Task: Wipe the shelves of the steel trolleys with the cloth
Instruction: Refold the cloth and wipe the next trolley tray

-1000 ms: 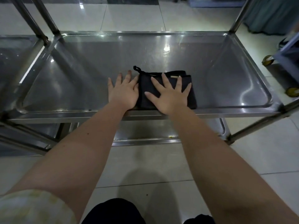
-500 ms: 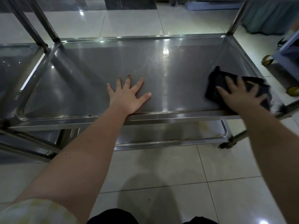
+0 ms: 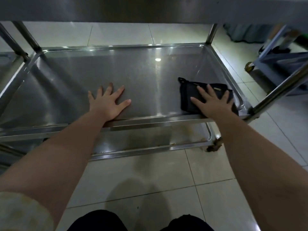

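A steel trolley's middle shelf (image 3: 141, 75) lies in front of me, a shallow tray with a raised rim. A folded black cloth (image 3: 188, 92) lies flat at the shelf's near right corner. My right hand (image 3: 213, 102) presses flat on the cloth with its fingers spread. My left hand (image 3: 108, 102) rests flat on the bare steel near the front rim, fingers spread, a forearm's length left of the cloth.
The trolley's upper shelf (image 3: 150, 9) spans the top of the view. A lower shelf (image 3: 150, 139) shows under the front rim, with a caster (image 3: 215, 145) at its right. A second steel trolley (image 3: 10, 64) adjoins on the left. A blue cart (image 3: 275, 64) stands at the right on tiled floor.
My right hand slid the cloth from the shelf's middle to its right end, then a little back leftward. My left hand came off the cloth and stayed flat on the steel.
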Demonstrator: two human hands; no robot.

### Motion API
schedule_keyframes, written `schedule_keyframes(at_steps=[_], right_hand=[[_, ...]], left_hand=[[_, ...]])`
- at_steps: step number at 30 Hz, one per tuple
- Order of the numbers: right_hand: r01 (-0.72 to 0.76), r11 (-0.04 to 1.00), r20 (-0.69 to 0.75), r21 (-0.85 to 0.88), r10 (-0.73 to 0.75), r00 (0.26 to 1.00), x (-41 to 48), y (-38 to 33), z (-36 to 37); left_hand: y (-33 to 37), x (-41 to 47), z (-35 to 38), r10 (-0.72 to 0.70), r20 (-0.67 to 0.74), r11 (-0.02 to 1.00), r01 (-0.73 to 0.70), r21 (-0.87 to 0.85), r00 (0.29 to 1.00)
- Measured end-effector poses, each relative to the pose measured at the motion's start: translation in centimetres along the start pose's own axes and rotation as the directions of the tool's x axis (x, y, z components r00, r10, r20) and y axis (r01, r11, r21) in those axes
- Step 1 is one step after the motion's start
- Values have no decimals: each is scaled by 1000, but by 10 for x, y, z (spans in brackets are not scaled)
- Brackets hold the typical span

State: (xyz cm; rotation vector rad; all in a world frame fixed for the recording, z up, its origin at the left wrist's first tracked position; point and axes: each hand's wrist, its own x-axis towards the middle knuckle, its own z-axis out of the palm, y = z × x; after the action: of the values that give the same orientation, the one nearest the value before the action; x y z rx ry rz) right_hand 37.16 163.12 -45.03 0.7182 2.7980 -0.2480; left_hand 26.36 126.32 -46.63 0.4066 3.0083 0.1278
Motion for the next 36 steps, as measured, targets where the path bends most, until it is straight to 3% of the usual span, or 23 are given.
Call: schedule_keyframes(at_steps=[4, 7, 11, 18, 26, 36], right_hand=[[-34, 999, -20, -19, 34, 999, 3, 16, 0], [-16, 1000, -24, -13, 16, 1000, 3, 11, 0], [14, 999, -27, -30, -15, 1000, 5, 18, 3], [140, 989, -79, -49, -144, 987, 45, 36, -5], [164, 986, -99, -28, -166, 981, 112, 27, -33], [241, 968, -60, -67, -245, 968, 47, 85, -10]], left_hand=[[46, 5, -6, 192, -103, 980, -196, -31, 976], [116, 14, -4, 297, -32, 953, -298, -44, 954], [157, 19, 12, 266, 11, 964, -266, -11, 964], [156, 27, 25, 271, -45, 963, -270, 20, 962], [159, 42, 28, 245, -67, 969, -245, 2, 967], [163, 36, 22, 221, -24, 975, -221, -3, 975]])
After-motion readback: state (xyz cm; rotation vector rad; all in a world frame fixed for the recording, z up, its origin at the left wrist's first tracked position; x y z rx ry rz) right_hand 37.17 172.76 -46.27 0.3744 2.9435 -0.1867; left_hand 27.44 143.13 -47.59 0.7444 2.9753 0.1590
